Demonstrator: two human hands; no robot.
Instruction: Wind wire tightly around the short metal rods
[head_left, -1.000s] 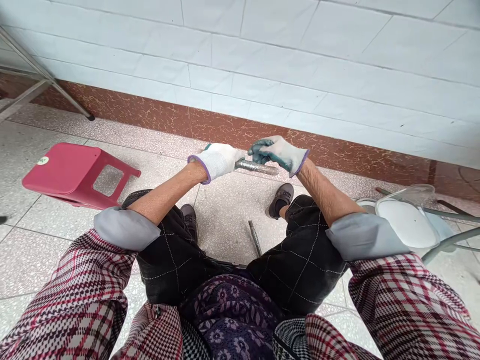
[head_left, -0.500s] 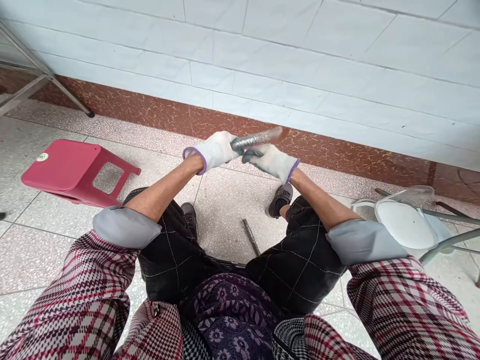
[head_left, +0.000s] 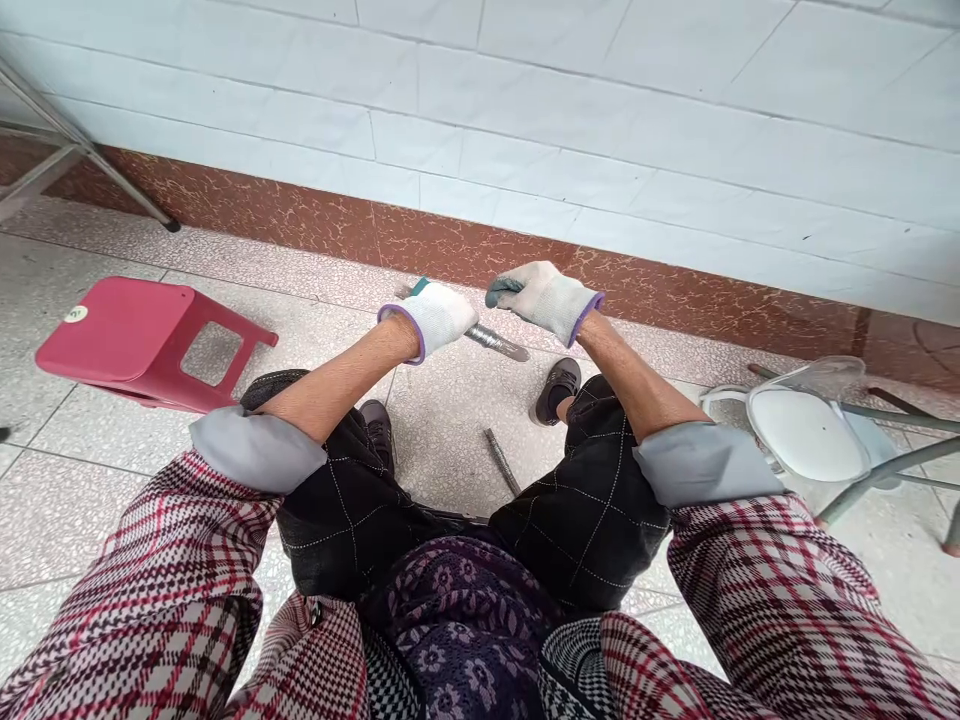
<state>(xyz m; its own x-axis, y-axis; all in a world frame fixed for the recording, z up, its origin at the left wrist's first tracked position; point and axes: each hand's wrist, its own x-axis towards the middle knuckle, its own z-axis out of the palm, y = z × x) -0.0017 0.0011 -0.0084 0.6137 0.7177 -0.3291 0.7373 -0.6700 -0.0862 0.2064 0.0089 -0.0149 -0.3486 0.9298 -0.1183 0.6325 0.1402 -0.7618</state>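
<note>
My left hand [head_left: 435, 316], in a white glove with a purple cuff, is closed round a short grey metal rod [head_left: 496, 343] that points down to the right. My right hand [head_left: 541, 296], gloved the same way with dark green fingertips, hovers just above the rod's free end and is off the rod, its fingers curled loosely with nothing in them. Both hands are held out over my knees. A second thin metal rod [head_left: 502, 461] lies on the floor between my feet.
A red plastic stool [head_left: 135, 345] lies tipped over on the tiled floor at the left. At the right stands a white seat on a grey metal frame [head_left: 810, 435]. The tiled wall with its brown skirting [head_left: 300, 225] runs close ahead. Metal legs [head_left: 90, 160] show top left.
My left hand swung the rod from pointing up-right to pointing down-right. My right hand, which held the rod's end a second ago, has let go and lifted above it.
</note>
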